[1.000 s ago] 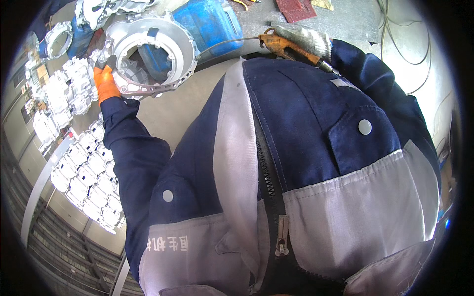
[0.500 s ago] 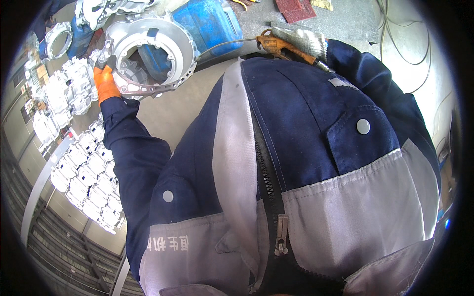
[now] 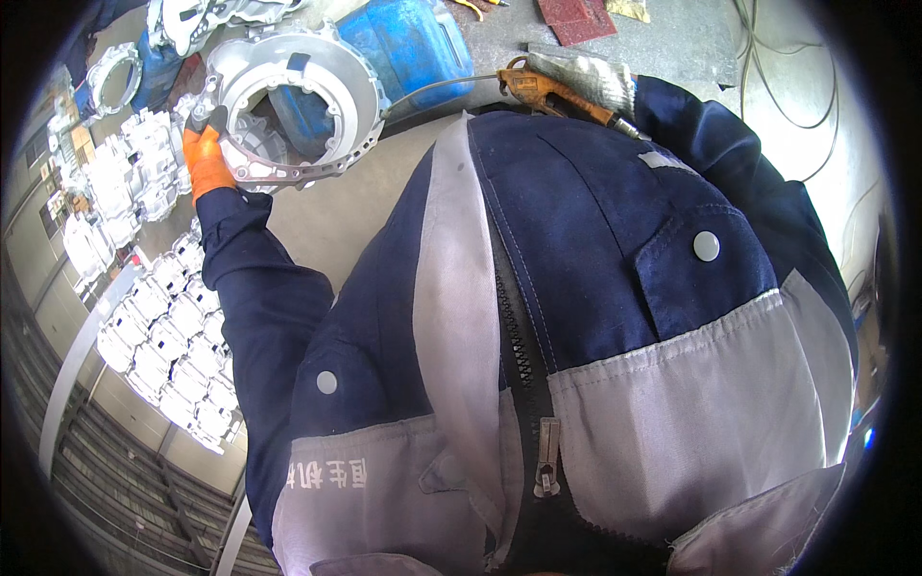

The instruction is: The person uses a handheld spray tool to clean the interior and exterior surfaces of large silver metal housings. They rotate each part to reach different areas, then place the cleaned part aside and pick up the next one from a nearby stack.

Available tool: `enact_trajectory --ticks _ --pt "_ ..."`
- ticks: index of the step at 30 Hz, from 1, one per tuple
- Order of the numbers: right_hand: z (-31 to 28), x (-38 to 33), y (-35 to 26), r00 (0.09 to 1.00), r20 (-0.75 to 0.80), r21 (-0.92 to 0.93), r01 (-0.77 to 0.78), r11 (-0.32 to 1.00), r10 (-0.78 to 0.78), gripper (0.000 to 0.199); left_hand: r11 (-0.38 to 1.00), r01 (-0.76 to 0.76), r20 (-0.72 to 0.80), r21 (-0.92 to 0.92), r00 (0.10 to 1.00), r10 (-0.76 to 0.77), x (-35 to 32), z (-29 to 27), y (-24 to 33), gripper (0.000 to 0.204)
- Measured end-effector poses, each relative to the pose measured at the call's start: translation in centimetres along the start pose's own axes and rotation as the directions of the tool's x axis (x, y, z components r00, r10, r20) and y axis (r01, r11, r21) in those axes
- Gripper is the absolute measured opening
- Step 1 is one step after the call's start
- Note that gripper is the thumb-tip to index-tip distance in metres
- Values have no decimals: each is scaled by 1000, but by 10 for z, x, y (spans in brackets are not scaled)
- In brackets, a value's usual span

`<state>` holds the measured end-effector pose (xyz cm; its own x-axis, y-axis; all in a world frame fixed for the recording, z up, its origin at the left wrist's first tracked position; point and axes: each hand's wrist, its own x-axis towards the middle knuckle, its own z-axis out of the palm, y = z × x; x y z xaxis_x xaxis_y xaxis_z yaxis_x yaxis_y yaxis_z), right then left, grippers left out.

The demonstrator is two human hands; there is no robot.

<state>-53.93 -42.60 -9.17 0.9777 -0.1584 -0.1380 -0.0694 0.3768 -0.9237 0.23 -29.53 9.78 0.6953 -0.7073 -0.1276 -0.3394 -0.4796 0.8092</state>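
Note:
My left hand, in an orange glove with dark grey fingertips, is closed on the left edge of a large round cast-metal housing. The housing has a wide opening through its middle and a flange with bolt holes along its near side. At the upper right, my right hand, in a whitish-grey glove, grips an orange air blow gun. Its metal nozzle points toward the lower right, near my jacket. A thin hose runs left from the gun toward the housing. Part of my right hand's fingers is hidden.
A blue plastic container lies behind the housing, on the grey surface. Dark red sheets and yellow-handled pliers sit farther back. More metal castings are stacked at left. Cables hang at right.

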Motion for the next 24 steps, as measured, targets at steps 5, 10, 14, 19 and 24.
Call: enact_trajectory --ticks 5,10,14,19,24 --pt "-2 2 1 1000 0 5 0 1000 0 50 998 50 28 -44 998 -49 1 -4 -4 38" --pt "-3 0 1 1000 4 -4 -4 1000 4 51 994 -27 111 -101 993 38 -1 0 2 36" --pt "-2 -1 1 1000 5 -2 -3 1000 3 52 991 -67 153 -117 985 85 -3 6 8 36" --pt "-1 0 3 1000 6 -1 5 1000 -5 53 992 -80 154 -101 984 94 -7 10 16 38" --pt "0 1 3 1000 17 1 10 1000 -10 55 989 -128 164 -73 977 138 -9 11 19 37"
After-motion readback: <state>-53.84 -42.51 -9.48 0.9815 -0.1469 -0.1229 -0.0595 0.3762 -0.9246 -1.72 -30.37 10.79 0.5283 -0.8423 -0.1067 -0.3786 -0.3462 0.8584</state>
